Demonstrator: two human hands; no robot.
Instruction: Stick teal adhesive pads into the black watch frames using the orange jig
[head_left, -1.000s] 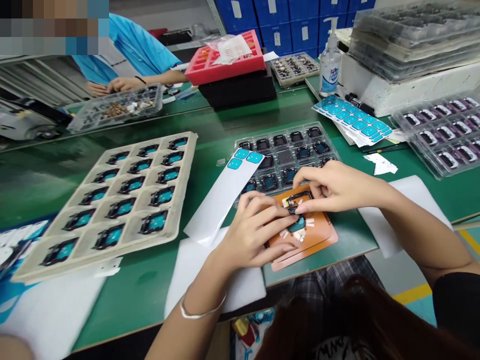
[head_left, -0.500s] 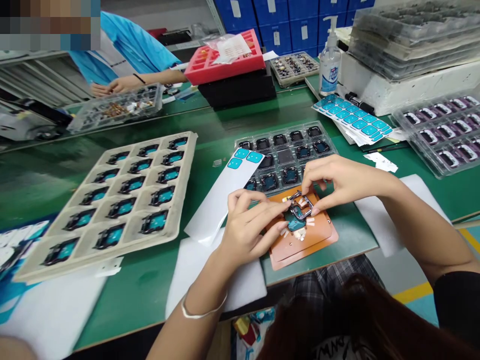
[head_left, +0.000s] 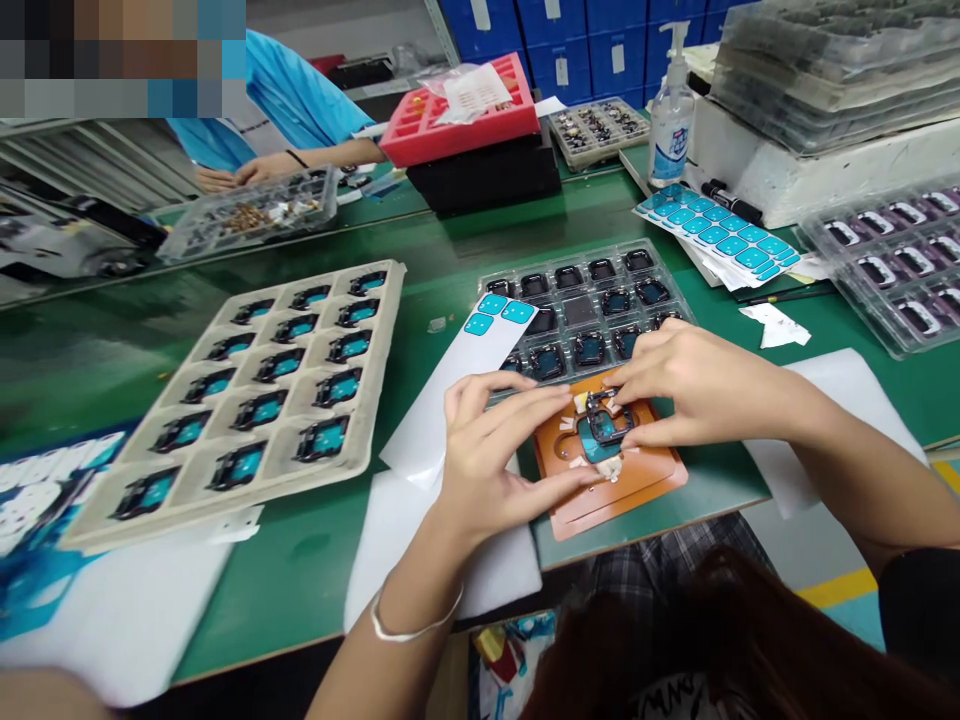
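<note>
In the head view, a small black square frame (head_left: 621, 432) is pinched between thumb and fingers of my right hand (head_left: 694, 390). It sits over a teal film piece (head_left: 601, 450) on an orange jig plate (head_left: 637, 492). To the left is my left hand (head_left: 502, 450), its thumb and fingers apart, the thumb tip by the film's lower edge. Whether that thumb touches the film or only the plate I cannot tell. A sheet with a few teal stickers (head_left: 491, 325) lies behind my left hand. Directly behind the jig stands a clear tray of black frames (head_left: 581, 312).
At left is a beige tray (head_left: 394, 330) holding black frames with teal film. More teal sticker sheets (head_left: 720, 230), a pump bottle (head_left: 670, 135) and a tray of purple-and-white parts (head_left: 892, 270) are at right. Across the bench, a co-worker's hands (head_left: 251, 172) are by a parts tray (head_left: 247, 215).
The black frame has come down flatter over the teal film. My left hand's fingers have spread and drawn back from the frame. The whole view has shifted slightly.
</note>
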